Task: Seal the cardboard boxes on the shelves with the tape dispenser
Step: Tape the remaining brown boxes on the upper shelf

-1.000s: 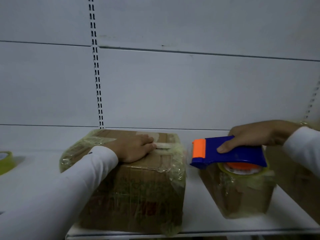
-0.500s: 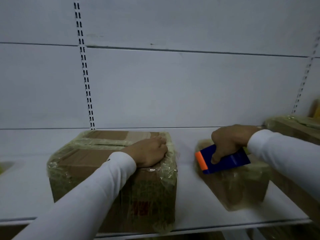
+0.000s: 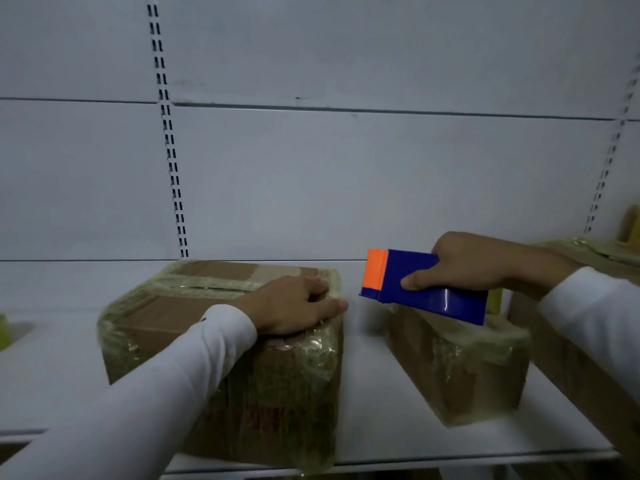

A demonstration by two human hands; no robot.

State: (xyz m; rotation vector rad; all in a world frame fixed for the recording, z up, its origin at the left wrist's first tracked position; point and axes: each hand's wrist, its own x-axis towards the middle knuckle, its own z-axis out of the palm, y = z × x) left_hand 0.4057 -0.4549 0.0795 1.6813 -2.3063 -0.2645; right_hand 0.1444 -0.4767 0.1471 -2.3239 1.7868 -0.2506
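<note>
A large cardboard box wrapped in yellowish clear tape stands on the white shelf. My left hand lies flat on its top right corner, fingers reaching the edge. My right hand grips a blue tape dispenser with an orange front end, held just above a smaller taped box to the right. The tape roll itself is mostly hidden behind the dispenser.
A third taped box sits at the far right, partly behind my right sleeve. A yellow-green tape roll shows at the left edge. The white back wall has slotted uprights. A gap separates the two front boxes.
My right hand has lifted the dispenser off the smaller box and turned it more level. My left hand has slid slightly toward the big box's right edge. The view has shifted.
</note>
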